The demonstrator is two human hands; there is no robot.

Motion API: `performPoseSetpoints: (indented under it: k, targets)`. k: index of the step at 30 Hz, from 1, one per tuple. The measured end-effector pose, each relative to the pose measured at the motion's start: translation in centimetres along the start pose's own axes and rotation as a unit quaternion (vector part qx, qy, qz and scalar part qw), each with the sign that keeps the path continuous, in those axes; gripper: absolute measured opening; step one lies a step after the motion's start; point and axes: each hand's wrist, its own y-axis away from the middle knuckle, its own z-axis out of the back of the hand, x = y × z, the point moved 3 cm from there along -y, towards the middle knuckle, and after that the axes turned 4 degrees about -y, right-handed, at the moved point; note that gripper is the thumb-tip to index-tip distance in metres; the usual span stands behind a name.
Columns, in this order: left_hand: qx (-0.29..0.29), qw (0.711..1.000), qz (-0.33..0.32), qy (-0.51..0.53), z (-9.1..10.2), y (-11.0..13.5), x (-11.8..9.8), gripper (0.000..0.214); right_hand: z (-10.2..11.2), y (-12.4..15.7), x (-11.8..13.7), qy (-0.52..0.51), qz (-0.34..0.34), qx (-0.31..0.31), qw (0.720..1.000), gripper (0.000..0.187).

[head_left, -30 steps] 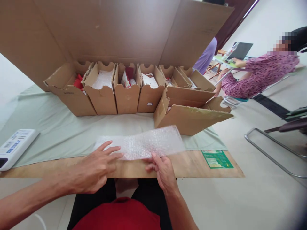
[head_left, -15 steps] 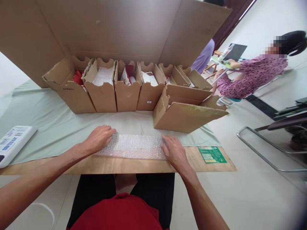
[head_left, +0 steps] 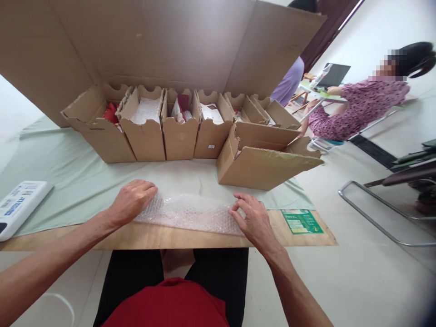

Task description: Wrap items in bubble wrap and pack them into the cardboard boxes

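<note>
A long folded strip of clear bubble wrap (head_left: pixel 194 213) lies along the table's near edge, and a faint pinkish tint shows through it. At its left end, my left hand (head_left: pixel 133 200) is closed with its fingertips on the wrap. My right hand (head_left: pixel 252 218) is at the opposite end. Its thumb and index finger come together at the wrap's upper right corner, while another finger is held up off it. The strip looks slightly slack and rumpled between the hands.
Several cardboard bins (head_left: pixel 180 138) with packets in them stand in a row behind, before a tall cardboard panel (head_left: pixel 163 41). An angled cardboard box (head_left: pixel 262 165) is nearer. A white device (head_left: pixel 23 206) lies left, a green card (head_left: pixel 301 221) right. Another person (head_left: pixel 368 106) sits beyond.
The bubble wrap has loosened, and its right end has dropped slightly toward me. My left hand has shifted a little left; my right hand has lifted and its fingers have curled.
</note>
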Motion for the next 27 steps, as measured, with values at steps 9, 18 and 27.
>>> performPoseSetpoints:
  k: [9, 18, 27]
  targets:
    - [-0.1, 0.995, 0.006, -0.011, 4.2, 0.4, 1.0, 0.023, 3.3, -1.7, 2.3, -0.095, 0.043, -0.03, 0.994, 0.014]
    - [-0.173, 0.978, 0.115, -0.012, 12.4, 0.4, 2.3, 0.012, 5.8, -5.4, 5.9, -0.079, 0.084, -0.156, 0.981, 0.017]
    - [0.155, 0.973, 0.084, 0.148, 11.4, 6.9, 4.1, 0.025, 0.7, -0.9, 7.0, -0.121, 0.135, -0.016, 0.983, 0.019]
